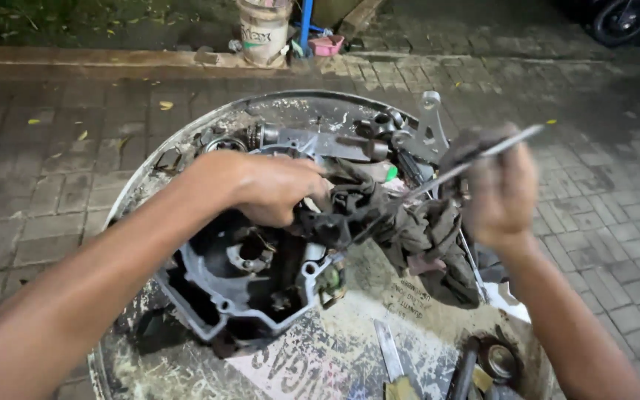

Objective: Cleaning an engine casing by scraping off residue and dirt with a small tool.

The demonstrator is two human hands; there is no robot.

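Brick paving, night; round drum top [150,178] as bench. Left hand [275,189] clamped on black part [335,218] over engine case [231,274]. Right hand [501,189] gripping thin rod [468,159] — blurred. Risk: rod tip could slip toward left fingers — greasy rag [431,237] beside them may snag.

— Where's the left hand [275,189]?

— Palm down, knuckles up, fingers curled tight in a grip. Its bare forearm runs back toward the lower left corner.

— And the right hand [499,189]?

— Level with the left and well apart from it, back of the hand facing the camera, fingers closed in a fist, slightly blurred. Its forearm drops toward the lower right.
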